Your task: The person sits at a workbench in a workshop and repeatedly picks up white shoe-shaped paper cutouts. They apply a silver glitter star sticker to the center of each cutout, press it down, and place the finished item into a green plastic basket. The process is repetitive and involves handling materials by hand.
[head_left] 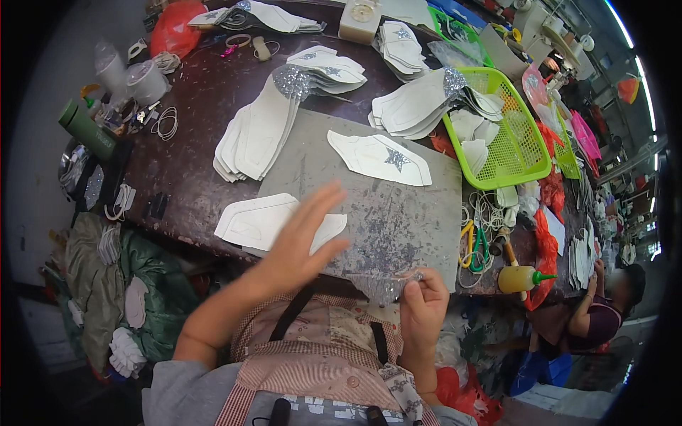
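Observation:
My left hand (305, 234) hovers, slightly blurred, over a white shoe-upper-shaped piece (249, 221) near the front of the grey work board (426, 238). Its fingers are stretched out, and nothing shows in them. At the board's front edge my right hand (424, 302) pinches a silver glitter piece (383, 287) between thumb and finger. Farther back on the board lies another white piece (355, 153) with a silver glitter star (395, 160) on it. A fanned stack of white pieces (256, 131) rests at the board's left edge, its far end topped with silver glitter.
A green basket (543, 167) holding white pieces stands to the right. Scissors (480, 245) and a yellowish bottle (517, 279) lie in front of it. More white stacks (401, 50) fill the back. A green tumbler (89, 131) stands left. Another person (604, 312) sits far right.

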